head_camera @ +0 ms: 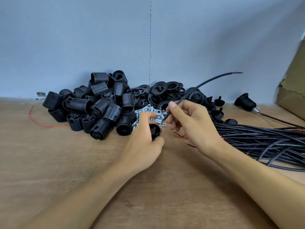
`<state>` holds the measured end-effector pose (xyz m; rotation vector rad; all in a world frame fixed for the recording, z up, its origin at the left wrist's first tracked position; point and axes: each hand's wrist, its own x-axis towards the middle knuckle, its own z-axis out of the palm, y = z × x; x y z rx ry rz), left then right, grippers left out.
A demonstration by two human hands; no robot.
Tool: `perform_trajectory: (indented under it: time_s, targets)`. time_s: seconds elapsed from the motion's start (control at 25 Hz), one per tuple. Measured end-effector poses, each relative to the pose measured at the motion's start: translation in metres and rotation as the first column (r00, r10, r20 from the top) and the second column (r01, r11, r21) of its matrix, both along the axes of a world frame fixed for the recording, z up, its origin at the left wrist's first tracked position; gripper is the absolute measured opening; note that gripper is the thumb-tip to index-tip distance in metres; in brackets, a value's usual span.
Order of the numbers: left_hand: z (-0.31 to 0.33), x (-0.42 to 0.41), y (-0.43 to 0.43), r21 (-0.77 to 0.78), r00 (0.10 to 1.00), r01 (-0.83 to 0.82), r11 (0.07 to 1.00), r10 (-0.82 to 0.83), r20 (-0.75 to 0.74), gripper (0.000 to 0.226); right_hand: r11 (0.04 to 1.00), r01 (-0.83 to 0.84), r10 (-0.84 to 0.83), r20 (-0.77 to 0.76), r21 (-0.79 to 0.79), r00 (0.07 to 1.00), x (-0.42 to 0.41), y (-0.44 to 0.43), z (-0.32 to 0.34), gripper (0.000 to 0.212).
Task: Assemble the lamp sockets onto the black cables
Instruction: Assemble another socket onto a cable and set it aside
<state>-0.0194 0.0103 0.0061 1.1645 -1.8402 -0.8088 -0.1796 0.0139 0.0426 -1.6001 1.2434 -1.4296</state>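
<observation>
Both forearms reach in from the bottom edge, low over the bench (49,162) and converging toward its middle. The left hand (145,134) lies palm-in, thumb below and fingers curled over the top, wrapped round a small black socket piece (155,129) whose open face turns toward the other hand. The right hand (189,123) pinches a black cable (206,81) between thumb and forefinger, the other fingers loosely folded. The cable's short lower end points down at the socket piece, just short of it, and its long tail arcs up and away to the right.

The step in hand looks like threading the cable end into the socket piece. It should go best with the pinch close to the tip so the end cannot flex, the bared conductors held together, and the piece tilted so that its hole lines up with the cable.

Just behind the hands lies a heap of small metal fittings (148,111). Left of it is a pile of ribbed socket bodies (99,103), behind it black rings (161,90), and to the right a bundle of cables (264,139).
</observation>
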Motion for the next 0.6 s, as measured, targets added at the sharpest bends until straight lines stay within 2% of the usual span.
perform_trajectory:
  time_s: [0.12,0.24,0.36,0.6]
  targets:
    - [-0.0009,0.0018,-0.002,-0.025,1.0,-0.007,1.0,0.007,-0.017,0.049,0.998,-0.07,0.07,0.036,-0.011,0.997,-0.0013,0.0002,0.0019,0.026]
    - [-0.0021,0.0004,-0.0017,-0.062,0.999,-0.002,0.998,-0.001,-0.034,0.042,0.988,-0.156,0.155,-0.06,0.0,0.986,0.0017,0.0029,-0.0028,0.023]
    - [-0.0012,-0.0009,0.0001,-0.105,0.997,-0.024,0.994,0.017,-0.073,0.04,0.989,-0.141,0.133,-0.164,-0.039,0.977,0.0021,0.0032,-0.0031,0.019]
    - [0.0019,-0.0024,0.0046,-0.134,0.99,-0.042,0.99,0.023,-0.139,0.037,0.996,-0.084,0.081,-0.114,-0.019,0.99,0.0015,0.002,-0.0026,0.021]
